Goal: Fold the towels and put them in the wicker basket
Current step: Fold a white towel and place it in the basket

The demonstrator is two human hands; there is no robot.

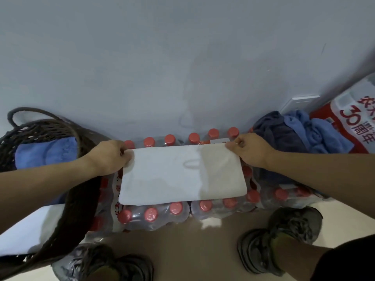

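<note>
A wicker basket [40, 136] at left holds a blue towel [46, 153]. A white towel [182, 175] lies folded flat on packs of bottles [154, 214]. More towels [294, 132] are heaped at right. Left hand [110, 157] and right hand [250, 149] pinch its far corners, fingers [231, 146] clenched on cloth.

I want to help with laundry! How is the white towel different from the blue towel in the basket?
The white towel lies flat on the packs of bottles; the blue towel already sits inside the wicker basket. The left hand and right hand pinch the white towel's far corners; nothing touches the blue towel. The white one shows whole, the blue one partly hidden. Both look folded.
</note>
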